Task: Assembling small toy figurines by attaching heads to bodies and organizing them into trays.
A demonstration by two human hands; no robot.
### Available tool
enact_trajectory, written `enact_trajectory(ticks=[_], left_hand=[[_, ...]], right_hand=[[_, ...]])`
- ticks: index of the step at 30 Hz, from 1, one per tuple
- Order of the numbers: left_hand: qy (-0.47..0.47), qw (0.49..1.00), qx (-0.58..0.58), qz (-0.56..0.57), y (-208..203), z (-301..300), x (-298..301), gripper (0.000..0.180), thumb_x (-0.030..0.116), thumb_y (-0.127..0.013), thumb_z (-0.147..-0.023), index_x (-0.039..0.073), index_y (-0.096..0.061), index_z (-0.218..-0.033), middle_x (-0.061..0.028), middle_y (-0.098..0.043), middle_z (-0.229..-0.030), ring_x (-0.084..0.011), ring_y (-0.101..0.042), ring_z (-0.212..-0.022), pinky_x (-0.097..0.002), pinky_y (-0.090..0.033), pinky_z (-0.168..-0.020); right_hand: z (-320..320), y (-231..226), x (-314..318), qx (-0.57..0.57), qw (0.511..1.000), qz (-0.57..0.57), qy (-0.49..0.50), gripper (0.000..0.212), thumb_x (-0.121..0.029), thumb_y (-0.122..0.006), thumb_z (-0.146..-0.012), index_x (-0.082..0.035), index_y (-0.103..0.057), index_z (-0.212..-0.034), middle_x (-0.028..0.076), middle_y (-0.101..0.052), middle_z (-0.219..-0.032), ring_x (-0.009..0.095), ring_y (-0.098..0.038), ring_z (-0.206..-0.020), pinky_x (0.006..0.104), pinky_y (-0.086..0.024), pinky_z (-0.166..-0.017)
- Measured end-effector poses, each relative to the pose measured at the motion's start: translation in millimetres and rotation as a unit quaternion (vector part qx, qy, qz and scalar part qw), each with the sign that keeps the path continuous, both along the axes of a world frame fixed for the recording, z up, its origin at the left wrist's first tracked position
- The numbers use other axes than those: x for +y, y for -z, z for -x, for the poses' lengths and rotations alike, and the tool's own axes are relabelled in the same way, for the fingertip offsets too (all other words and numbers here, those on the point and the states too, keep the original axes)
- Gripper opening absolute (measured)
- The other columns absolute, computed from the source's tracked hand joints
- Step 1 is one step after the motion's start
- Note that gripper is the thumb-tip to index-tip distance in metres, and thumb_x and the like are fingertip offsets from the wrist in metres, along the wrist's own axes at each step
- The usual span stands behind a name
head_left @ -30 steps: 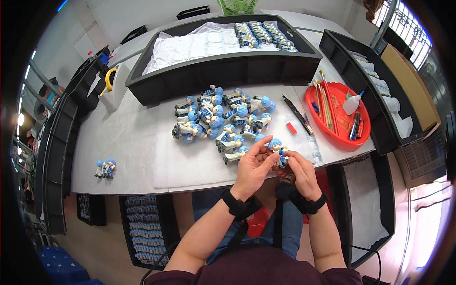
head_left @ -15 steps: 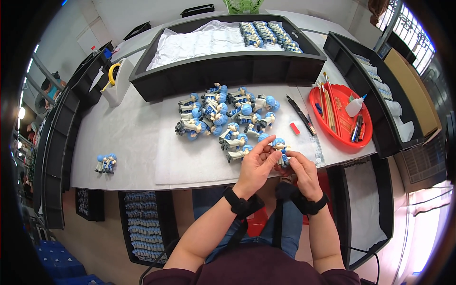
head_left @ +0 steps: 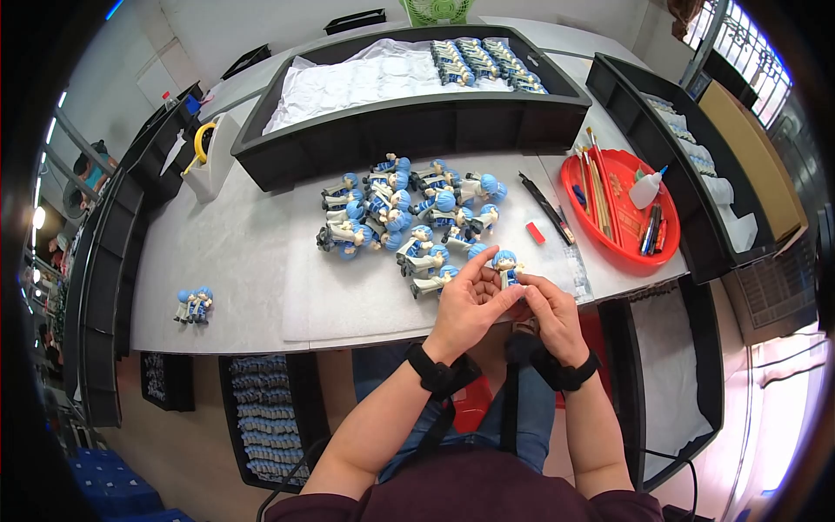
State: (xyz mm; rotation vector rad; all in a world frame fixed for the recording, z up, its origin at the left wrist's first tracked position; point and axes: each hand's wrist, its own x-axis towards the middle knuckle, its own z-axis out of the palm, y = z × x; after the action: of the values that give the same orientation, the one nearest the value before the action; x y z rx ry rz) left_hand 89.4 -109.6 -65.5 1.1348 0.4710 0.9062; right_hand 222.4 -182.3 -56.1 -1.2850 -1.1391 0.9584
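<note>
A small blue-haired figurine (head_left: 506, 264) in blue and white stands upright between my hands, facing me, just above the table's front edge. My left hand (head_left: 468, 306) is closed on it, its index finger raised beside the figurine's head. The fingertips of my right hand (head_left: 557, 315) pinch at its lower part, both thumbs close together there. The figurine's legs are hidden by my fingers. Just beyond my left hand lies a loose pile of similar figurines (head_left: 387, 204) on a white sheet (head_left: 348, 304).
A large black tray (head_left: 409, 130) with white lining and rows of figurines stands behind the pile. To the right are a red bowl (head_left: 639, 252) of brushes, pens and a bottle, a black pen-like tool (head_left: 546, 207) and a red block (head_left: 535, 232). Two figurines (head_left: 193, 305) lie far left.
My thumbs have slid down to the figurine's lower part, showing more of its body. The figurine has shifted slightly left and up. The whole view has tilted a little.
</note>
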Motion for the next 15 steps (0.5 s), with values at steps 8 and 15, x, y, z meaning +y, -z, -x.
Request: enact_trajectory(ticks=[8,15], left_hand=[[-0.010,1.000,0.015,0.007,1.3,-1.4,-0.7,0.056,-0.001,-0.061,-0.080,-0.006,-0.032,-0.128,-0.0044,-0.052,-0.087,-0.0070,-0.055,-0.075,-0.0179,-0.047,-0.067],[-0.007,1.000,0.011,0.012,1.5,-1.2,-1.1,0.057,0.000,-0.061,-0.080,-0.006,-0.031,-0.129,-0.0041,-0.052,-0.086,-0.0070,-0.054,-0.075,-0.0183,-0.047,-0.067]], right_hand=[[-0.8,1.9,0.5,-0.006,1.000,-0.008,0.002,0.030,-0.019,-0.042,-0.093,0.004,-0.055,-0.107,0.006,-0.060,-0.075,0.010,-0.056,-0.067,0.0229,-0.046,-0.061],[-1.0,4.8,0.7,-0.002,1.000,-0.008,0.006,0.030,-0.019,-0.042,-0.093,0.004,-0.055,-0.107,0.006,-0.060,-0.074,0.010,-0.056,-0.066,0.0233,-0.046,-0.061]])
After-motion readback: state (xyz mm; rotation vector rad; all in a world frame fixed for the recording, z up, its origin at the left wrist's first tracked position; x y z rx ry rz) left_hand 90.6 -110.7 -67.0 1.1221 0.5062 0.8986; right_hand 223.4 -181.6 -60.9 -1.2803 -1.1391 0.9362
